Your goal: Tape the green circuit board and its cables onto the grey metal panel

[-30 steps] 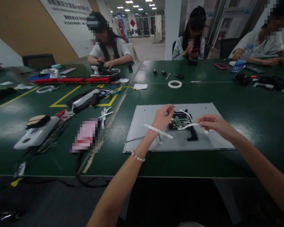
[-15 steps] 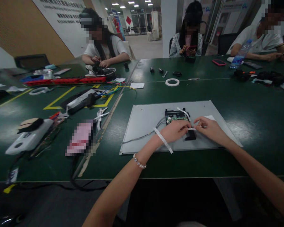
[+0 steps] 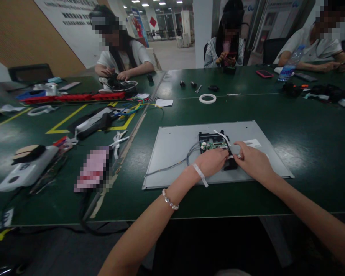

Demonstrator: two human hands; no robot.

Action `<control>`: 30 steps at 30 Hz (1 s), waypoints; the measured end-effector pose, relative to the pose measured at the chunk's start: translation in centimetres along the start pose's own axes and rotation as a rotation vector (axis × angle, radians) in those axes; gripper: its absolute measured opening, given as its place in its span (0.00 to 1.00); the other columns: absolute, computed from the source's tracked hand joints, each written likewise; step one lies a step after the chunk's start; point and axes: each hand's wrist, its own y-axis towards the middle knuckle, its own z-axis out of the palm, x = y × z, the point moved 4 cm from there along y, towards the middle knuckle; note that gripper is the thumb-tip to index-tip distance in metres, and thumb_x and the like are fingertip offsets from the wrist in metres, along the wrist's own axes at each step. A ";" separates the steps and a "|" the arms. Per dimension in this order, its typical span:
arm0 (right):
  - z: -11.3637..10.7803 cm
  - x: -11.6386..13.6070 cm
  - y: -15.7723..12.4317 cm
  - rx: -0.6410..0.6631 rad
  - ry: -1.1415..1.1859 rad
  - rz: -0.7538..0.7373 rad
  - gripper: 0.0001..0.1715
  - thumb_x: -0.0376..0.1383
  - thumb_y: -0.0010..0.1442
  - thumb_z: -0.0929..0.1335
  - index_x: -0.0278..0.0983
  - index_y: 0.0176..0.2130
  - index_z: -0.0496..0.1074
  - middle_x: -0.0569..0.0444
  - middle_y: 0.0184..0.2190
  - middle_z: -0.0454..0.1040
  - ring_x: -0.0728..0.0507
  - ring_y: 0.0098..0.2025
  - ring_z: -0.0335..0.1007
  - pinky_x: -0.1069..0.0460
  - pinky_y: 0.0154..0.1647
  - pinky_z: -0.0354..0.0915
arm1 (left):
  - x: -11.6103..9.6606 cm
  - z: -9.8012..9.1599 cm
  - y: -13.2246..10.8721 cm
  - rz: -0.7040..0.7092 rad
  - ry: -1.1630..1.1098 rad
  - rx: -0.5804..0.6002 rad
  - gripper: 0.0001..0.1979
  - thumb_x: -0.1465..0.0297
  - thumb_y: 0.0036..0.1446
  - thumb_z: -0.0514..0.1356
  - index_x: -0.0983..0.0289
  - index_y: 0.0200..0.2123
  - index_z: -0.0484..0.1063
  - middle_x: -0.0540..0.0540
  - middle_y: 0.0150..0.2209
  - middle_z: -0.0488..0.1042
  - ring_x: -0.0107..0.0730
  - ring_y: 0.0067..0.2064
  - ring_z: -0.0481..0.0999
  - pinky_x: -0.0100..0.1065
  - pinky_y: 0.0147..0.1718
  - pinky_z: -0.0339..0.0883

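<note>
A grey metal panel (image 3: pixel 178 143) lies flat on the green table (image 3: pixel 304 126). A small green circuit board (image 3: pixel 211 145) in a black frame sits at its middle. My left hand (image 3: pixel 212 161) rests just below the board with fingers curled, a white strip of tape (image 3: pixel 200 174) trailing across its wrist. My right hand (image 3: pixel 251 163) is beside it on the black bracket (image 3: pixel 229 165), fingers pressed together on the strip's other end. A grey cable (image 3: pixel 172 165) runs left from the board.
A roll of white tape (image 3: pixel 207 98) lies beyond the panel. Left of it are a white device (image 3: pixel 25 172), a black and white tool (image 3: pixel 93 124) and coloured wires (image 3: pixel 133 109). Three other people sit at the far side, with a water bottle (image 3: pixel 289 68).
Both hands came down from holding the white strip stretched in the air. They now sit close together on the bracket below the circuit board, the strip folded between them.
</note>
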 end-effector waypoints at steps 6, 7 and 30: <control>-0.1 -0.6 -0.1 -0.082 0.030 -0.032 0.24 0.44 0.59 0.63 0.36 0.53 0.63 0.45 0.40 0.72 0.38 0.41 0.68 0.47 0.36 0.61 | -0.2 0.1 0.0 0.032 0.023 0.002 0.10 0.74 0.61 0.49 0.67 0.40 0.69 0.60 0.39 0.75 0.35 0.37 0.75 0.34 0.36 0.67; -0.1 -0.6 -0.1 -0.085 0.033 -0.037 0.24 0.43 0.60 0.63 0.36 0.53 0.63 0.45 0.42 0.71 0.37 0.42 0.68 0.47 0.38 0.61 | -0.2 0.1 0.0 0.031 0.018 0.003 0.11 0.74 0.61 0.48 0.67 0.39 0.70 0.60 0.39 0.75 0.35 0.38 0.75 0.34 0.36 0.67; -2.0 8.0 -2.7 0.366 1.099 -0.034 0.21 0.46 0.63 0.62 0.40 0.52 0.64 0.49 0.42 0.74 0.44 0.41 0.73 0.54 0.27 0.65 | 4.2 -5.1 -2.3 -0.470 -0.647 -0.845 0.14 0.63 0.63 0.50 0.62 0.34 0.71 0.50 0.25 0.73 0.24 0.24 0.68 0.27 0.24 0.61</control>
